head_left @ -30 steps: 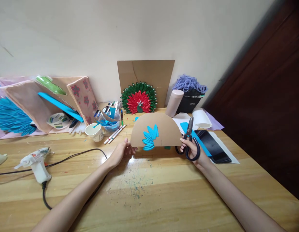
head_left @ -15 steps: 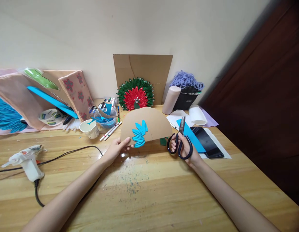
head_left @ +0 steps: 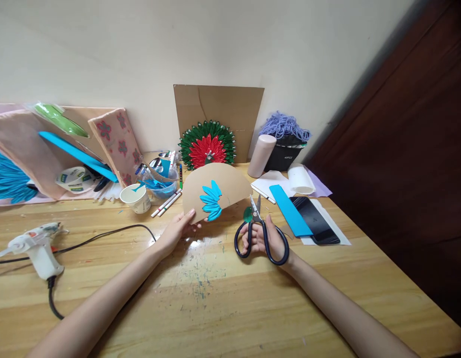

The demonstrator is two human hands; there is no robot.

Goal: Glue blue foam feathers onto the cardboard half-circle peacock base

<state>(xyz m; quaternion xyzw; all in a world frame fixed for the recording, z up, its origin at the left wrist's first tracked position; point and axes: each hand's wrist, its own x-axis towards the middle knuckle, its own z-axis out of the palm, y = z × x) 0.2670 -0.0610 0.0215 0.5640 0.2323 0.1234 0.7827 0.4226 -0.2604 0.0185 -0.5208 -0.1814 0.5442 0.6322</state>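
A half-round piece of brown cardboard (head_left: 230, 184) is pinched at its lower left corner by my left hand (head_left: 180, 228). Blue petals (head_left: 211, 200) are fanned out on its face. In my right hand (head_left: 267, 239) are black-handled scissors (head_left: 256, 211), fingers through the loops, blades slightly apart and pointing up beside the cardboard's right end. Just behind the blades lies a green piece (head_left: 247, 214) on the table.
A white glue gun (head_left: 42, 251) with a black cord lies at left. A paper cup (head_left: 136, 199), markers (head_left: 169, 204) and a red-green petal craft (head_left: 210, 144) stand behind. A blue strip (head_left: 291, 211) and black phone (head_left: 315, 220) lie right.
The scissors in my right hand have moved left and down, and their blades have opened. The cardboard in my left hand has tilted, its right end rising slightly and shifting left.
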